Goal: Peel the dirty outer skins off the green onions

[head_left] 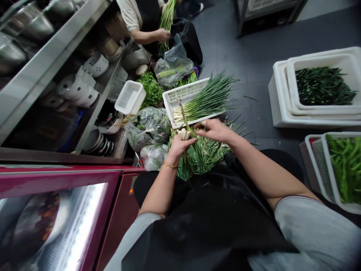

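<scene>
Beside garlic, right hand palm-down

Pale bulbs partly hide the left hand. The top edge crops a co-worker. Food behind glass (lower left) is blurred.

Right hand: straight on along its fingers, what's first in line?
Likely the thin stalk rising beside the left hand, then the white bulbs. Depth is unclear; the right hand may already touch the stalk.
</scene>
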The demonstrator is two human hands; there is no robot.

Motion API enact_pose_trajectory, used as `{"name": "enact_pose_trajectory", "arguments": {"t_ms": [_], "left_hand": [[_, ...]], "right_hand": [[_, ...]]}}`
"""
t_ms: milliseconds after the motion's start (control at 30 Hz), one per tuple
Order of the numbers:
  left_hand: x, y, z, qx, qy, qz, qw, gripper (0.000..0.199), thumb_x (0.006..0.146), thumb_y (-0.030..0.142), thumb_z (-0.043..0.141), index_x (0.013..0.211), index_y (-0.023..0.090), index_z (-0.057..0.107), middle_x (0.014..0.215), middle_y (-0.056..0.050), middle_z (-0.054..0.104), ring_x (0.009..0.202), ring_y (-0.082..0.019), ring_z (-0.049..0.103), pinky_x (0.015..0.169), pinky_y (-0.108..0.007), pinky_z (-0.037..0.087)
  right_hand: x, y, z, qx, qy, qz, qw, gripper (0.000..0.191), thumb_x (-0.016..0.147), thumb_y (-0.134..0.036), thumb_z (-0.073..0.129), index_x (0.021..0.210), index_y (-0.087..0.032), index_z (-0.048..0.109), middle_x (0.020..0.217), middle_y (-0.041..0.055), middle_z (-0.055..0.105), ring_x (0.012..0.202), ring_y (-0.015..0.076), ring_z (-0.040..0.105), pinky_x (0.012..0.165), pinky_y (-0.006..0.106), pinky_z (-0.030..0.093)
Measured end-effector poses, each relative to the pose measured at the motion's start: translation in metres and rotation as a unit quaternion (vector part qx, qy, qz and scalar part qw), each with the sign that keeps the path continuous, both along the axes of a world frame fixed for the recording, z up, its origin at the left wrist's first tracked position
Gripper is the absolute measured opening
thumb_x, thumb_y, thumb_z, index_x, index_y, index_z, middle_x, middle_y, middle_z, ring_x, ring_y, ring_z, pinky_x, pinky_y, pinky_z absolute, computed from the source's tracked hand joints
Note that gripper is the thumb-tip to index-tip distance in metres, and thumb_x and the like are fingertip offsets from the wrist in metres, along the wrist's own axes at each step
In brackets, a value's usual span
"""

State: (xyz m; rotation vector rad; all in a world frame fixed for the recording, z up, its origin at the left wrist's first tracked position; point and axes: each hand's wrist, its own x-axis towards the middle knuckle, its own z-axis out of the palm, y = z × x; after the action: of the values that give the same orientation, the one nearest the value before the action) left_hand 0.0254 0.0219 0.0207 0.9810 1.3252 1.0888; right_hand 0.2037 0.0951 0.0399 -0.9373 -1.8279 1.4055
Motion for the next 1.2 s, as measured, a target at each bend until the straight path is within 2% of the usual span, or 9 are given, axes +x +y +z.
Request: {"name": "enact_pose_trajectory", "arguments": {"t_ms": [100, 200, 400, 567, 733, 933, 1033, 1133, 1200], "left_hand": [[0.0, 0.002, -0.004, 0.009, 0.012, -0.046, 0.999, 0.043, 0.051, 0.035, 0.088, 0.062, 0.015, 0.052, 0.057, 0.006, 0.042, 0.049, -0.004, 0.034, 0.046, -0.021, 0.026], [-0.01, 0.0, -0.012, 0.003, -0.001, -0.073, 0.997, 0.047, 0.053, 0.036, 0.087, 0.059, 0.016, 0.045, 0.057, 0.007, 0.038, 0.049, -0.004, 0.032, 0.046, -0.022, 0.025], [-0.04, -0.009, -0.034, -0.026, 0.045, -0.137, 0.989, 0.047, 0.057, 0.038, 0.084, 0.056, 0.016, 0.043, 0.056, 0.006, 0.037, 0.05, -0.005, 0.032, 0.048, -0.023, 0.023], [-0.047, -0.009, -0.049, -0.029, 0.109, -0.17, 0.979, 0.048, 0.057, 0.04, 0.083, 0.054, 0.017, 0.04, 0.055, 0.007, 0.035, 0.051, -0.006, 0.031, 0.05, -0.023, 0.024], [-0.058, -0.013, -0.064, -0.068, 0.17, -0.189, 0.965, 0.048, 0.053, 0.037, 0.084, 0.053, 0.018, 0.04, 0.054, 0.007, 0.035, 0.052, -0.006, 0.028, 0.051, -0.024, 0.021], [-0.062, -0.017, -0.066, -0.064, 0.144, -0.17, 0.973, 0.047, 0.057, 0.039, 0.081, 0.055, 0.018, 0.039, 0.055, 0.007, 0.035, 0.052, -0.007, 0.029, 0.051, -0.024, 0.022], [-0.056, -0.017, -0.058, -0.047, 0.152, -0.19, 0.969, 0.045, 0.056, 0.036, 0.083, 0.055, 0.017, 0.042, 0.057, 0.007, 0.037, 0.054, -0.006, 0.03, 0.052, -0.023, 0.023], [-0.043, -0.018, -0.049, -0.055, 0.136, -0.213, 0.966, 0.043, 0.055, 0.036, 0.084, 0.055, 0.015, 0.047, 0.056, 0.006, 0.04, 0.053, -0.006, 0.033, 0.051, -0.023, 0.024], [-0.03, -0.018, -0.043, -0.073, 0.09, -0.212, 0.97, 0.037, 0.057, 0.04, 0.083, 0.067, 0.012, 0.06, 0.059, 0.004, 0.049, 0.051, -0.006, 0.036, 0.05, -0.023, 0.025]], "right_hand": [[-0.005, -0.008, 0.001, 0.034, -0.049, 0.088, 0.994, 0.013, 0.071, -0.026, 0.068, 0.067, -0.014, 0.064, 0.06, -0.0004, 0.056, 0.063, 0.0124, 0.047, 0.064, 0.027, 0.038], [-0.002, -0.006, 0.003, -0.016, -0.028, 0.094, 0.995, 0.02, 0.072, -0.031, 0.065, 0.063, -0.016, 0.057, 0.055, -0.003, 0.047, 0.054, 0.0088, 0.038, 0.053, 0.025, 0.031], [0.032, 0.018, 0.014, -0.198, 0.185, -0.038, 0.962, 0.022, 0.072, -0.037, 0.065, 0.072, -0.021, 0.051, 0.053, -0.005, 0.041, 0.042, 0.0063, 0.024, 0.038, 0.024, 0.017], [0.061, 0.024, 0.04, -0.186, 0.265, -0.135, 0.936, 0.023, 0.076, -0.039, 0.058, 0.067, -0.021, 0.048, 0.052, -0.0055, 0.035, 0.04, 0.005, 0.018, 0.038, 0.023, 0.016], [0.085, 0.023, 0.053, -0.079, 0.173, -0.273, 0.943, 0.032, 0.091, -0.042, 0.041, 0.078, -0.02, 0.061, 0.058, -0.0008, 0.05, 0.042, 0.0054, 0.033, 0.043, 0.024, 0.027], [0.066, 0.031, 0.019, -0.083, -0.12, -0.164, 0.976, 0.037, 0.069, -0.038, 0.077, 0.095, -0.012, 0.071, 0.066, 0.006, 0.063, 0.053, 0.0139, 0.053, 0.05, 0.03, 0.042], [0.036, 0.028, -0.004, -0.087, -0.055, -0.13, 0.986, 0.044, 0.066, -0.042, 0.079, 0.1, -0.016, 0.068, 0.076, 0.006, 0.066, 0.054, 0.0139, 0.054, 0.05, 0.029, 0.044], [0.008, 0.018, -0.02, -0.119, -0.022, -0.069, 0.99, 0.036, 0.076, -0.052, 0.066, 0.076, -0.016, 0.063, 0.062, 0.0032, 0.059, 0.048, 0.011, 0.045, 0.047, 0.026, 0.036], [-0.007, 0.009, -0.025, -0.076, -0.048, -0.045, 0.995, 0.039, 0.082, -0.053, 0.057, 0.066, -0.017, 0.057, 0.056, 0.0009, 0.053, 0.048, 0.0105, 0.041, 0.049, 0.025, 0.032]]}}
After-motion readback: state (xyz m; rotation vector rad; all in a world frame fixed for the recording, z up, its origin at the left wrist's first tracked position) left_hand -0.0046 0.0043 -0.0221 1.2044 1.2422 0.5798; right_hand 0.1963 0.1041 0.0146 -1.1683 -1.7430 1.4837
